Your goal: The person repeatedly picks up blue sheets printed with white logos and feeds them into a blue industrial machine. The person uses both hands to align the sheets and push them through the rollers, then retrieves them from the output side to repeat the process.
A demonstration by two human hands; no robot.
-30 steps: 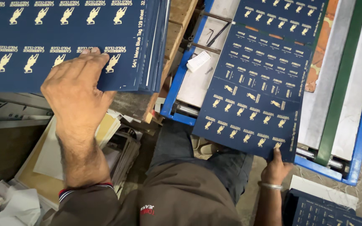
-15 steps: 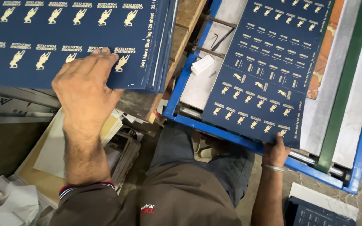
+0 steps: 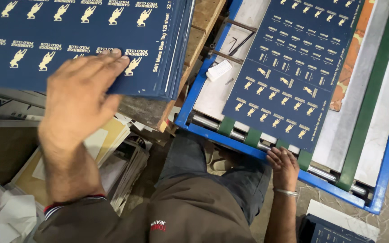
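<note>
**Two hands on navy printed sheets, one at the stack, one at the machine**

A blue-framed machine (image 3: pixel 386 148) fills the right side of the view, its pale bed crossed by green belts (image 3: pixel 370 90) and fronted by a metal roller (image 3: pixel 212 123). On that bed lies a navy sheet (image 3: pixel 289 67) printed with rows of small gold marks, tilted so that its lower edge comes down to the front rail.

To the left, a thick stack of like navy sheets (image 3: pixel 68 27) with gold figures rests on a worn wooden surface (image 3: pixel 203 22). Its right edge overhangs towards the machine.

Below the stack, loose tan cards and papers (image 3: pixel 109 139) lie heaped, with crumpled white paper (image 3: pixel 10 216) at the lower left corner. The person's grey-trousered knee sits between the heap and the machine.

The left hand (image 3: pixel 79 99) lies open and flat, fingers spread, with its fingertips on the top sheet of the stack near its lower edge; it grips nothing.

The right hand (image 3: pixel 283 164), with a metal bangle at the wrist, has its fingers curled over the front rail just at the lower edge of the sheet on the bed; whether it pinches the sheet itself cannot be told.

A small white block (image 3: pixel 219 70) lies on the bed just left of the sheet.
</note>
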